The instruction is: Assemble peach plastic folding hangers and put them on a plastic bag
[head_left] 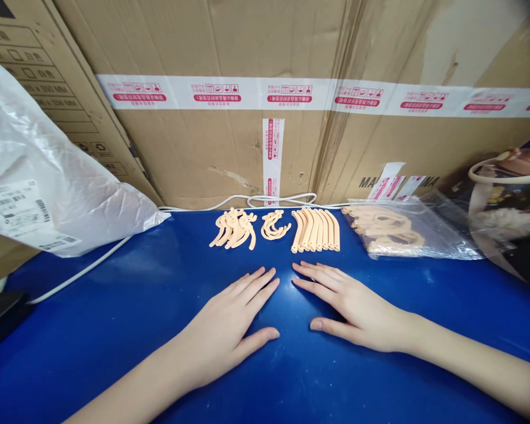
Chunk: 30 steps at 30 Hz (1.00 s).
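Palms flat, fingers spread and empty: your left hand [232, 321] and right hand [355, 306] rest on the blue tabletop [115, 330], near the row of peach curved plastic strips [315, 229], seemingly sorted; lift these singly, keeping piles apart

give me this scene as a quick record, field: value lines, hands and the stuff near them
surface: blue table
left hand: left hand flat on the table, palm down, holding nothing
right hand: right hand flat on the table, palm down, holding nothing
nearest things: loose pile of curved peach pieces, small hooked cluster, neat row of curved peach pieces, all just beyond the fingertips, untouched
right side: clear bag of peach pieces
left side: white plastic bag, white cable
behind: cardboard boxes
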Available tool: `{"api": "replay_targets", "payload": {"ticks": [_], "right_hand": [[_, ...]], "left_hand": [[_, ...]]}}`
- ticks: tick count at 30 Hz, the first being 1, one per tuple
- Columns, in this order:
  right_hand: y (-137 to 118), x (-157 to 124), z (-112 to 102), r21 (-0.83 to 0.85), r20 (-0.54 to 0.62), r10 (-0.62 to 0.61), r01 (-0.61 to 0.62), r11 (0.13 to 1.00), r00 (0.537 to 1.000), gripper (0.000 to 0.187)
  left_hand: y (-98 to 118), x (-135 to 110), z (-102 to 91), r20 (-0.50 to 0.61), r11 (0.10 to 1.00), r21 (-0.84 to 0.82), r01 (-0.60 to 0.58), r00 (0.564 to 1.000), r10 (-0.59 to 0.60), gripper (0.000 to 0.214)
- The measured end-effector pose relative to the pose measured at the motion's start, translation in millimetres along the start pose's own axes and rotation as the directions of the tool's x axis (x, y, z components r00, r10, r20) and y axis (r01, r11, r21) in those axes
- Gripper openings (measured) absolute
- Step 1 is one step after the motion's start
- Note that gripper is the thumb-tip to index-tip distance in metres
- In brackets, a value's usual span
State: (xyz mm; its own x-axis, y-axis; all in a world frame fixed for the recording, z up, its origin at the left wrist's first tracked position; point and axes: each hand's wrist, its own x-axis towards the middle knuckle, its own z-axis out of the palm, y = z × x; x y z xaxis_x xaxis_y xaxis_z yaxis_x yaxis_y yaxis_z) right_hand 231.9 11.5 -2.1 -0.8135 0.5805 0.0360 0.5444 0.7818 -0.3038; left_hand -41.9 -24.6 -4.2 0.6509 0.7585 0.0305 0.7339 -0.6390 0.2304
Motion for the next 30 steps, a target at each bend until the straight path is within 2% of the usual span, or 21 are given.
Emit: {"api": "replay_targets", "payload": {"ticks": [7, 11, 13, 14, 15, 17, 18, 20, 24, 27, 30], "right_hand": [[-3.6, 0.4, -2.1, -0.088, -0.009, -0.040, 0.039, 0.995, 0.999, 0.061], [-1.9, 6.4, -19.8, -0.154, -0.118, -0.058, 0.039, 0.987, 0.991, 0.046], [4.1, 15.1, -33.9, -0.206, -0.224, 0.022, -0.069, 0.976, 0.974, 0.038], [8.3, 21.1, -41.0, -0.243, -0.274, 0.100, -0.170, 0.955, 0.956, 0.035], [12.8, 27.9, -47.4, -0.281, -0.309, 0.202, -0.292, 0.914, 0.929, 0.034], [21.8, 43.4, -56.5, -0.325, -0.292, 0.441, -0.522, 0.789, 0.848, 0.037], [25.8, 51.4, -58.8, -0.340, -0.277, 0.518, -0.587, 0.735, 0.809, 0.040], [32.4, 66.7, -59.0, -0.356, -0.257, 0.596, -0.648, 0.673, 0.761, 0.048], [39.9, 89.8, -51.4, -0.355, -0.243, 0.657, -0.695, 0.625, 0.714, 0.058], [42.4, 98.8, -48.5, -0.341, -0.222, 0.691, -0.718, 0.606, 0.688, 0.054], [43.8, 101.9, -50.9, -0.321, -0.208, 0.701, -0.725, 0.609, 0.682, 0.048]], "left_hand": [[1.4, -1.9, 1.7, -0.009, 1.000, -0.010, 0.009, 1.000, -0.009, 0.063], [1.7, -1.2, 2.2, -0.026, 0.999, -0.033, 0.021, 0.999, -0.022, 0.063], [1.7, -1.6, 2.7, -0.039, 0.998, -0.055, 0.030, 0.999, -0.032, 0.061], [1.6, -2.1, 3.1, -0.047, 0.997, -0.068, 0.036, 0.998, -0.039, 0.061], [1.4, -2.7, 3.6, -0.056, 0.996, -0.079, 0.040, 0.997, -0.045, 0.060], [0.7, -4.2, 4.7, -0.081, 0.994, -0.100, 0.041, 0.995, -0.049, 0.055], [0.4, -4.8, 5.3, -0.096, 0.993, -0.110, 0.038, 0.994, -0.049, 0.053], [-0.3, -5.6, 6.1, -0.124, 0.991, -0.127, 0.031, 0.991, -0.047, 0.047], [-0.6, -5.7, 4.8, -0.167, 0.988, -0.154, 0.031, 0.984, -0.057, 0.039], [0.1, -4.8, 1.8, -0.183, 0.984, -0.176, 0.028, 0.981, -0.061, 0.036], [1.0, -3.8, -1.3, -0.196, 0.979, -0.200, 0.026, 0.978, -0.066, 0.034]]}}
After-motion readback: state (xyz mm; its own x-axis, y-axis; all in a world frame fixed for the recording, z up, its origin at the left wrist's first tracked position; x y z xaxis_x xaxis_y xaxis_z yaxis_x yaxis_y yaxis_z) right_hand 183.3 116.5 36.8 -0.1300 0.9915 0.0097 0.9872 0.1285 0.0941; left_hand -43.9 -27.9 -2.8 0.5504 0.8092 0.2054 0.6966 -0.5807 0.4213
